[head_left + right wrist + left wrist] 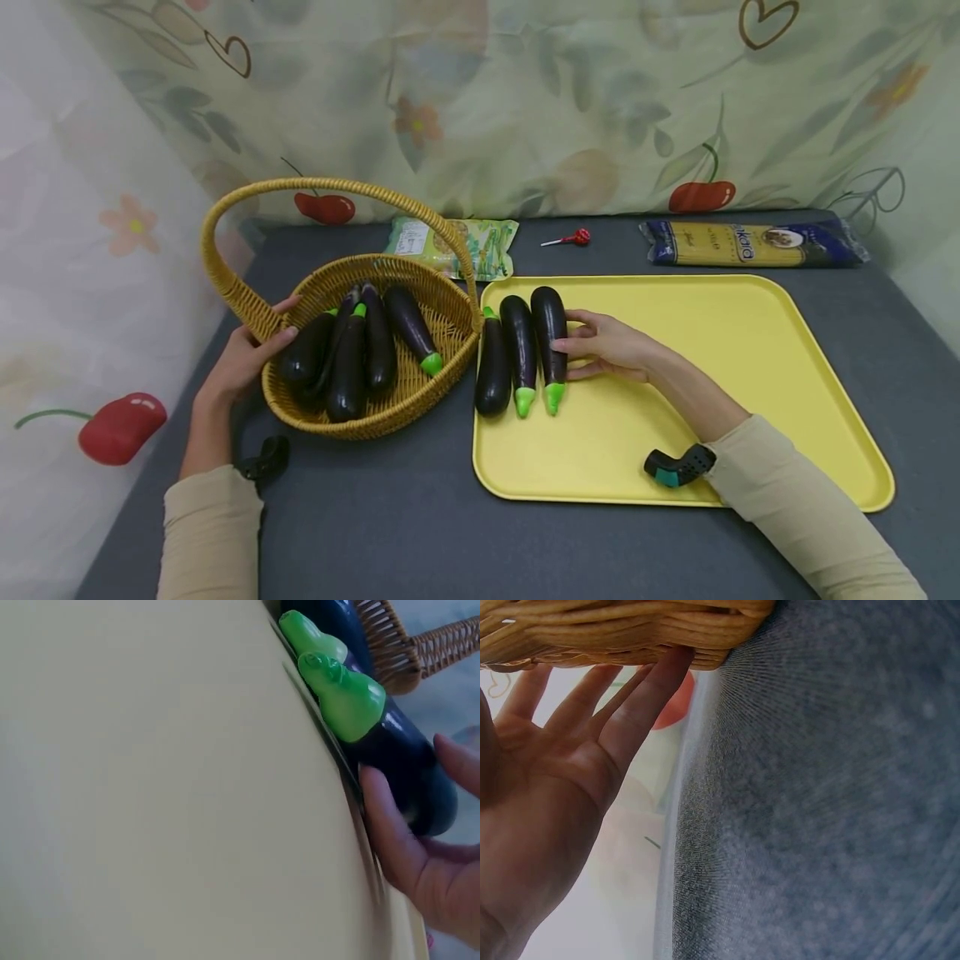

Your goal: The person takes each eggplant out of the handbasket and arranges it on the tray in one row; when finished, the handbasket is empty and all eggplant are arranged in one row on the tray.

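A wicker basket [408,417] with a tall arched handle stands on the left and holds several dark eggplants [348,367] with green caps. My left hand [242,360] holds the basket's left side near the handle's base, thumb at the rim; in the left wrist view its fingers [634,724] reach against the woven outer wall. Three more eggplants lie side by side along the left end of a yellow tray [675,450]. On the rightmost eggplant [550,321], cap toward me, my right hand [603,346] has a grip, thumb and fingers on either side.
Behind the basket lies a green food packet [491,250]. A red lollipop [581,237] and a blue and yellow pasta pack [750,244] are at the back of the dark table [390,517]. The basket's right rim adjoins the tray's left edge.
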{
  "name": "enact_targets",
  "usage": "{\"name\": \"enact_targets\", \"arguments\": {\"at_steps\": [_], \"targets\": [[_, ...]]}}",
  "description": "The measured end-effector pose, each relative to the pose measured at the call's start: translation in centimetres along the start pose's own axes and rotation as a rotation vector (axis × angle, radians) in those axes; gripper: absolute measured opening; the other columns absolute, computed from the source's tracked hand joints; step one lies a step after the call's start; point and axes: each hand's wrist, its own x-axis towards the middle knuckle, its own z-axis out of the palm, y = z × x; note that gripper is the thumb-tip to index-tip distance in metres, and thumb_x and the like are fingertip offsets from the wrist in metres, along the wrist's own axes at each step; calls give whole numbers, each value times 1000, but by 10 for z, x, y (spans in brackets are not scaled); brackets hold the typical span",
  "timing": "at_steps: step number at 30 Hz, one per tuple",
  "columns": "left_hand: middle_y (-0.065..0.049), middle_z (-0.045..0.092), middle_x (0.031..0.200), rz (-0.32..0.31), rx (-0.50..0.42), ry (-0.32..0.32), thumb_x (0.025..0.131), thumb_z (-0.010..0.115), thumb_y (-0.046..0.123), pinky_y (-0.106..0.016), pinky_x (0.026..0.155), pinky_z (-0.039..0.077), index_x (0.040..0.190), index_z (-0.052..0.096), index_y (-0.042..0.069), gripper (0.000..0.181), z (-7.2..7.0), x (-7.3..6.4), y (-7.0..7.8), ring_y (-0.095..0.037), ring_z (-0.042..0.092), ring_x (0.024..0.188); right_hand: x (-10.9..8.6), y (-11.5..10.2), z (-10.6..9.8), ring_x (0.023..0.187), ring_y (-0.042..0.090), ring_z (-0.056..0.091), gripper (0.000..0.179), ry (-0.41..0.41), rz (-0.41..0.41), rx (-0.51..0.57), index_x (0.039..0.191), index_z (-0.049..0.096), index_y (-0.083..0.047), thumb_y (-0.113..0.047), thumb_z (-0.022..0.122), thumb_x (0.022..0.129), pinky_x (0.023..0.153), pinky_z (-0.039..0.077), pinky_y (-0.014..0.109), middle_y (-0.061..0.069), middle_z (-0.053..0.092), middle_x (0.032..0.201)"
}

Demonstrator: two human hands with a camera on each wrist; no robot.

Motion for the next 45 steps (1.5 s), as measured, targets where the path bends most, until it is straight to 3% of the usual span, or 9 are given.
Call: {"name": "enact_targets", "arguments": {"at_steps": [7, 15, 23, 32, 39, 45], "targets": [[-18, 35, 146, -17, -16, -3, 98, 55, 19, -14, 87, 38, 149, 37, 16, 53, 0, -2, -2, -4, 44, 117, 2, -5, 6, 95, 25, 64, 82, 116, 33, -166, 153, 12, -6, -17, 66, 92, 82, 51, 42, 27, 50, 125], [-23, 30, 148, -41, -6, -3, 99, 55, 20, -14, 87, 38, 149, 35, 18, 54, 0, -2, -2, -6, 43, 118, 1, -10, 14, 88, 24, 65, 75, 199, 46, -233, 151, 22, -1, -17, 65, 92, 76, 53, 38, 28, 46, 127], [-22, 30, 148, -34, -12, -3, 99, 55, 21, -14, 87, 37, 149, 36, 16, 54, 1, -3, 0, -8, 42, 120, 2, -11, 14, 96, 26, 62, 66, 243, 53, -260, 149, 27, -1, -25, 59, 97, 73, 54, 34, 25, 47, 130], [-21, 32, 147, -25, -31, -4, 99, 55, 21, -14, 88, 38, 149, 37, 16, 54, 1, -3, 0, -6, 43, 119, 0, -13, 5, 99, 26, 62, 61, 216, 65, -200, 148, 27, 0, -28, 52, 100, 76, 53, 34, 27, 45, 132], [-20, 35, 145, -24, -15, 1, 99, 55, 21, -14, 88, 38, 148, 38, 18, 53, 1, -2, 1, -6, 43, 118, -12, -27, -4, 101, 30, 61, 55, 175, 50, -215, 142, 36, 3, -29, 51, 100, 81, 52, 40, 27, 46, 127], [-18, 38, 144, -18, 12, 11, 99, 55, 21, -14, 87, 39, 148, 38, 19, 52, 1, 0, 2, -4, 45, 115, -19, -43, -1, 110, 34, 57, 55, 70, 17, -243, 140, 38, 3, -33, 51, 100, 84, 50, 44, 25, 47, 126]]}}
